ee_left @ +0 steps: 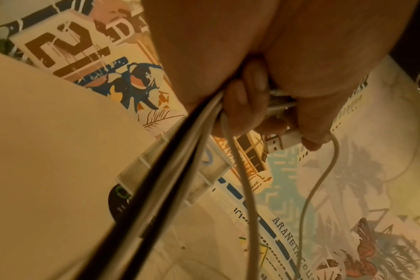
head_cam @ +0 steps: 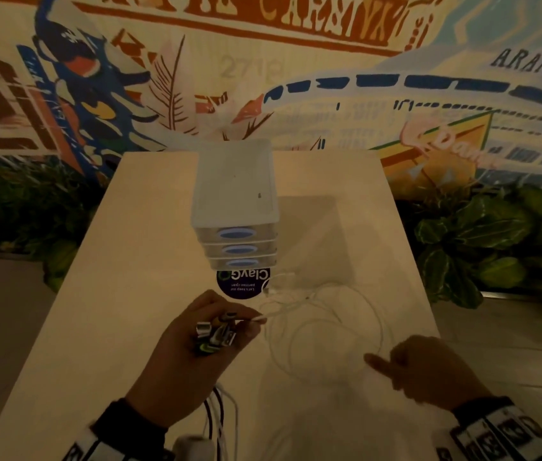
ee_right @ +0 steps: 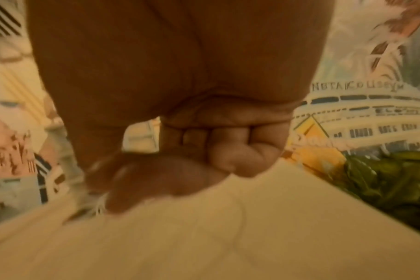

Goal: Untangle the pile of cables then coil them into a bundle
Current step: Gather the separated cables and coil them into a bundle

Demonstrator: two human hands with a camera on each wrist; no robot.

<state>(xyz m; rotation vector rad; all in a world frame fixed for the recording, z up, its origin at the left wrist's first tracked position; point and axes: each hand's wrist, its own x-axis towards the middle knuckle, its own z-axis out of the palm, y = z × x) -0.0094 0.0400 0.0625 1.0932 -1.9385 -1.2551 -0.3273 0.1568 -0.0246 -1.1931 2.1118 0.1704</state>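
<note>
I see the drawer unit (head_cam: 234, 207) standing on the table (head_cam: 123, 294), a sticker (head_cam: 241, 283) just before it. Loose cables (head_cam: 326, 322) lie right of my left hand (head_cam: 193, 347), my right hand (head_cam: 429, 371) at their near edge.

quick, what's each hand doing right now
Left hand: closed on a bunch of cable plugs, cables trailing from its grip.
Right hand: fingers curled, thumb out; cannot tell if it holds a cable.

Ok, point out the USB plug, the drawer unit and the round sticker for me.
USB plug (ee_left: 275, 144), left wrist view, on its metal shell.
drawer unit (head_cam: 234, 184), head view, on its top.
round sticker (head_cam: 241, 285), head view, on its dark face.
</note>
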